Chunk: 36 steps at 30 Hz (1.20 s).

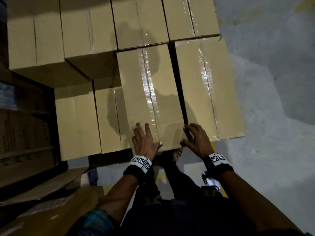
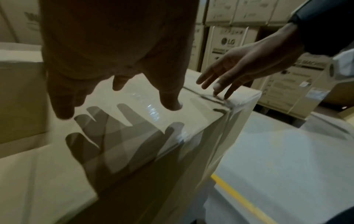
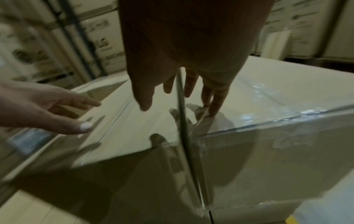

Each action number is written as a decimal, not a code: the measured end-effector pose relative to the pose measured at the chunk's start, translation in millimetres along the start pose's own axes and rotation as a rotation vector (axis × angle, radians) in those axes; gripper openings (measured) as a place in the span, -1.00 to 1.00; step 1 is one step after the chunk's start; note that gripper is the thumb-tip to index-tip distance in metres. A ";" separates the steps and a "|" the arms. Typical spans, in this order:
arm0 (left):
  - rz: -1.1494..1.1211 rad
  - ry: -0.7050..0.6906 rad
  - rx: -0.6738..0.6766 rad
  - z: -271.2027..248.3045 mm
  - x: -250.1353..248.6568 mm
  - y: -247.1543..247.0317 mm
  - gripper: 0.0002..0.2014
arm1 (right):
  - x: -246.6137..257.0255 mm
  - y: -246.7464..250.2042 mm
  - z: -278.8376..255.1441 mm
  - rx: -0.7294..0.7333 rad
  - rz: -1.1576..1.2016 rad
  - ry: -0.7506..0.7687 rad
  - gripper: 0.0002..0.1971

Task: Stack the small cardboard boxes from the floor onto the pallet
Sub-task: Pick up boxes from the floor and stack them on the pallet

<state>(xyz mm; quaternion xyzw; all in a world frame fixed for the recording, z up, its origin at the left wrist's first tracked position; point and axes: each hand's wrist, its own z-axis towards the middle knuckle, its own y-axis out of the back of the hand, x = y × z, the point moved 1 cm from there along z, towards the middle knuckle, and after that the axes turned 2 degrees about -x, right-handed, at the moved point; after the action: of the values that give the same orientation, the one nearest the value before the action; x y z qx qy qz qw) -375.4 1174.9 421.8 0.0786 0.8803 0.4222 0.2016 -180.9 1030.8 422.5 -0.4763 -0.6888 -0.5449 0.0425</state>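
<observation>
A plain taped cardboard box (image 1: 150,96) sits on top of the box stack, close beside a like box (image 1: 209,89) on its right with a dark gap between them. My left hand (image 1: 146,135) lies over the near end of the middle box's top, fingers straight and spread. In the left wrist view the left hand (image 2: 118,84) casts a shadow on the box (image 2: 145,136). My right hand (image 1: 187,135) is at the box's near right corner, with straight fingers (image 3: 214,104) reaching across the gap onto the right-hand box (image 3: 268,98). Neither hand grips anything.
More taped boxes (image 1: 88,31) fill the stack behind, and lower ones (image 1: 76,123) sit to the left. Grey concrete floor (image 1: 272,99) with a yellow line (image 2: 239,195) lies to the right. Large printed cartons (image 2: 229,42) stand beyond. Flattened cardboard (image 1: 51,210) lies at lower left.
</observation>
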 end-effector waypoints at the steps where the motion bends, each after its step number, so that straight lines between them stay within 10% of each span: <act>1: -0.019 -0.031 -0.016 2.4 -12.1 -1.2 0.03 | -3.4 8.4 -0.5 -0.055 0.069 0.000 -0.35; 11: -0.292 -0.277 0.084 58.2 -121.2 -7.6 -0.37 | -71.4 50.2 17.9 -0.281 0.094 -0.132 -0.37; 23: -0.528 0.035 0.143 82.4 -168.9 -53.0 0.18 | -119.0 105.6 66.8 -0.299 0.042 -0.580 0.14; 36: -0.592 0.008 0.130 76.1 -147.4 -76.7 0.25 | -136.5 111.9 64.0 -0.385 0.405 -0.532 0.23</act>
<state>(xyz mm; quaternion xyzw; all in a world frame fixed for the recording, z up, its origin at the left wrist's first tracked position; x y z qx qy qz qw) -207.3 1135.2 362.1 -0.1702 0.8911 0.2881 0.3068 1.3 992.8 397.3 -0.7266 -0.4529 -0.5022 -0.1210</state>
